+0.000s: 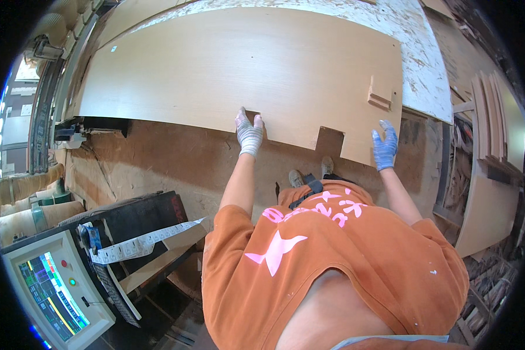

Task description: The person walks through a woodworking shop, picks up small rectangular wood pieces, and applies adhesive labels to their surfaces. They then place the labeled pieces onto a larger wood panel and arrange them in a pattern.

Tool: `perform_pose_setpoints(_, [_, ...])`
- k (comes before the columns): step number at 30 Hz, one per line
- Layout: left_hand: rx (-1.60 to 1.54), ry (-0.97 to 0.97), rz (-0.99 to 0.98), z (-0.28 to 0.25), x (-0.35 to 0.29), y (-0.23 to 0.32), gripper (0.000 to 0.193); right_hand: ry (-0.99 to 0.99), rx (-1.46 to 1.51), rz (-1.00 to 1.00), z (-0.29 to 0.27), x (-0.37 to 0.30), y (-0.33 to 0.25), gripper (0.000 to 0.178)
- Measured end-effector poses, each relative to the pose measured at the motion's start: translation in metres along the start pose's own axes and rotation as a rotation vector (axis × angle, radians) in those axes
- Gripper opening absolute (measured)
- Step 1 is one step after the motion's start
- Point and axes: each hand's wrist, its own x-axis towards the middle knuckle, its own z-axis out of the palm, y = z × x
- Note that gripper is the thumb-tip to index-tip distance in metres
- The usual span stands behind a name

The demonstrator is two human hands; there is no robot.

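A long, light-brown wood panel [215, 76] lies across the worktop in front of me, its near edge toward my body. My left hand [249, 133], in a grey-white glove, grips that near edge beside a small notch, with a finger and thumb on either side of the notch. Toward the panel's near right corner, my right hand [385, 146] wears a blue glove and rests with its fingers apart. Its palm side is hidden. A larger square cutout [330, 140] opens in the near edge between my hands. A small wooden block piece [379, 94] sits on the panel beyond my right hand.
A worn white board surface [414, 58] shows under and behind the panel. At lower left stands a machine console with a lit screen [55, 297], and a strip of printed labels [140, 242] hangs beside it. Boards [490, 116] lean in a stack at right.
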Motion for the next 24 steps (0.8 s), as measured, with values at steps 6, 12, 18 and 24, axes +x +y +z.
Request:
perform_pose_setpoints(6, [-0.504, -0.224, -0.524, 0.009, -0.018, -0.030, 0.068, 0.011, -0.022, 0.028, -0.013, -0.020, 0.008, 0.034])
perform_pose_setpoints(12, [-0.117, -0.299, -0.096, -0.008, -0.011, -0.004, 0.056, 0.042, 0.033, 0.074, -0.011, -0.036, 0.013, 0.031])
perform_pose_setpoints(18, [0.324, -0.744, -0.267, -0.032, -0.006, 0.003, 0.074, 0.004, 0.096, 0.043, -0.004, -0.039, 0.008, 0.030])
perform_pose_setpoints(24, [0.022, -0.349, -0.012, -0.020, -0.017, -0.002, 0.065, -0.099, -0.062, -0.086, -0.007, -0.043, -0.011, 0.027])
